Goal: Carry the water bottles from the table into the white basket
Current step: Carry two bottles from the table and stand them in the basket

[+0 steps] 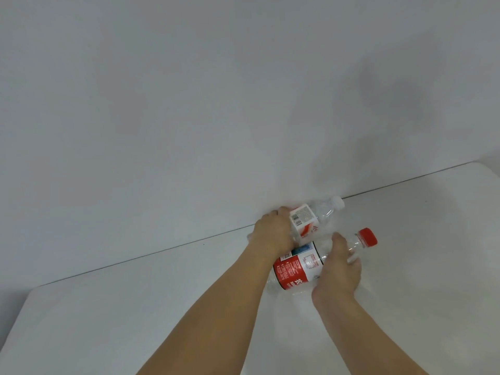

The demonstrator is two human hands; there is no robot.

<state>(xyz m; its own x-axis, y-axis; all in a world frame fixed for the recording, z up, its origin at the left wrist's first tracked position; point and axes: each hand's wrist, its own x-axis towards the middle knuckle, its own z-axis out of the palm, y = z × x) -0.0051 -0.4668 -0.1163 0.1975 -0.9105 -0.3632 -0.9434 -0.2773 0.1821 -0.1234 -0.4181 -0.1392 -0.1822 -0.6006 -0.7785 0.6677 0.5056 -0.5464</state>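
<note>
1. A head-worn camera looks down at a white table (pixel 135 320) set against a plain pale wall (pixel 189 90). Two bare forearms reach in from the near edge.
2. The left hand (pixel 272 234) grips a clear plastic water bottle with a white cap (pixel 311 219), fingers wrapped round its lower body. The bottle is tilted, cap pointing to the far right, and appears lifted just above the other bottle.
3. Its label is white with a red patch. A barcode and a square code show on it, but the small print is too blurred to read.
4. The right hand (pixel 338 272) is laid over the upper body and shoulder of a larger clear bottle with a red cap (pixel 297 269), fingers curled round it.
5. This larger bottle lies on its side on the table, just near of the first bottle, red cap pointing far right.
6. Its label is red and white with a black edge. Bold white Chinese characters sit on the red part, only partly visible; the fine print cannot be read.
7. Both bottles are close to the table's far edge, by the wall.
</note>
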